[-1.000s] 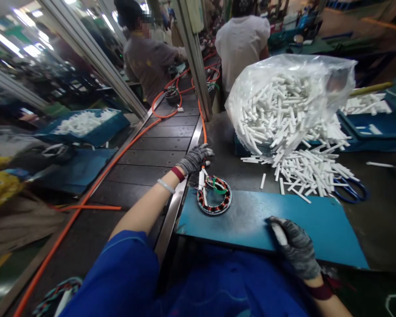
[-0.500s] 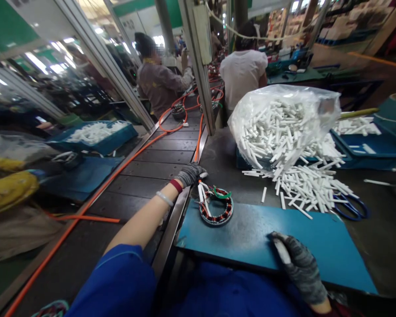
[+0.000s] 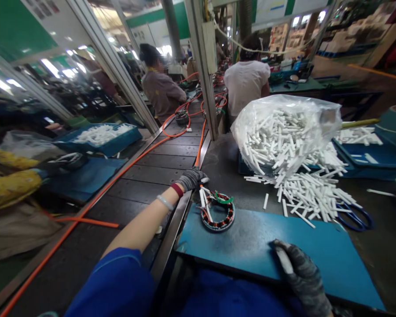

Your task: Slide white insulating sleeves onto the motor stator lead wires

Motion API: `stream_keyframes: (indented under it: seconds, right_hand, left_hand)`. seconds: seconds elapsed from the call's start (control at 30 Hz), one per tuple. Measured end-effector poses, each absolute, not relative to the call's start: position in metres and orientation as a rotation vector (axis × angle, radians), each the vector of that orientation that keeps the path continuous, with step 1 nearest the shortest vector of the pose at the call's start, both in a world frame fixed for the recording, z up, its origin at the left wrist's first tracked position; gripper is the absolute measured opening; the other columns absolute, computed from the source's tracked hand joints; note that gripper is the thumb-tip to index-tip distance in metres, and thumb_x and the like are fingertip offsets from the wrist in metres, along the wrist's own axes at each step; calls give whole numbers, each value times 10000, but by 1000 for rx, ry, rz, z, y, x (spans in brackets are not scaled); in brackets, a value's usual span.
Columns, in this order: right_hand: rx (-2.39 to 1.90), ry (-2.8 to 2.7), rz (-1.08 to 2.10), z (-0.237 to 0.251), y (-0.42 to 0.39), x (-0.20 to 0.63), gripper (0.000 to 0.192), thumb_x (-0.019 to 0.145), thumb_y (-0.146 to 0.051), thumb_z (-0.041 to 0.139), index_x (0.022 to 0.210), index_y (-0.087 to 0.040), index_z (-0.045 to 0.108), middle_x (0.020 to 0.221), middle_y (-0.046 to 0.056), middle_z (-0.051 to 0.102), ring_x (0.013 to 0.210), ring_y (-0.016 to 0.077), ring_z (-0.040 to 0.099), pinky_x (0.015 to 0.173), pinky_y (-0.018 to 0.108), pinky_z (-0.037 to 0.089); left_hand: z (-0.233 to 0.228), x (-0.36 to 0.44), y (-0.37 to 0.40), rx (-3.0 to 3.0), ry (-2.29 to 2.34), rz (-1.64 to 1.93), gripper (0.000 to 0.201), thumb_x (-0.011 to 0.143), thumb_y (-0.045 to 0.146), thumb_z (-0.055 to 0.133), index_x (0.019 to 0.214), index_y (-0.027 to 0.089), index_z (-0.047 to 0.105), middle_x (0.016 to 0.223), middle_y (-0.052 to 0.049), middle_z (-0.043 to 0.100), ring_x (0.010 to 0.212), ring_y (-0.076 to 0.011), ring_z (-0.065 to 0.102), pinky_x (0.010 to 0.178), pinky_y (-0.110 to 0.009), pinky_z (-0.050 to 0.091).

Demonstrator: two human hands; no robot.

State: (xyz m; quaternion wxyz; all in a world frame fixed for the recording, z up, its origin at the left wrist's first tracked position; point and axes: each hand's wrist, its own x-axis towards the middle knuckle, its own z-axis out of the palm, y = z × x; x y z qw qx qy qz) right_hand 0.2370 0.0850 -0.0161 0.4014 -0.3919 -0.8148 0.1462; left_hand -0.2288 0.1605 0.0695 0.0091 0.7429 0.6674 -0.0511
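Two gloved hands: left hand (image 3: 192,179) fingers pinching stator (image 3: 218,211) leads; right hand (image 3: 302,275) fingers curled round white tube (image 3: 284,260).

Dark grey metal desk (image 3: 224,163) beside a black slatted conveyor belt (image 3: 152,176). On the desk: flat blue rectangular mat (image 3: 251,237) at the near edge, ring-shaped copper-wound stator (image 3: 219,212) overlapping its far left corner, loose heap of short white tubes (image 3: 310,193) beyond, spilling from a clear plastic bag (image 3: 284,127), blue-handled scissors (image 3: 356,215) just beside the heap, blue plastic tray (image 3: 376,154) at far right
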Motion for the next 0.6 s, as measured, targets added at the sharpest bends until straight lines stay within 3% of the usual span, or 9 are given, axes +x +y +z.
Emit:
stream_keyframes:
  seconds: [0.27, 0.6]
  right_hand:
    - [-996, -2067, 360, -13, 85, 235, 347, 1063, -446, 519, 1088, -222, 784, 994, 59, 833, 856, 221, 812, 831, 324, 679]
    - [-992, -2060, 368, -16, 86, 236, 299, 1045, -410, 551, 1092, -235, 788, 1003, 54, 833, 861, 220, 810, 841, 320, 676]
  left_hand:
    - [73, -226, 159, 2291, 2100, -258, 283, 1034, 314, 538, 984, 149, 763, 1001, -136, 777, 963, -231, 712, 1024, -383, 512]
    - [80, -224, 154, 2270, 2112, -269, 177, 967, 293, 622, 1006, 165, 738, 947, -96, 757, 951, -206, 693, 1024, -382, 508]
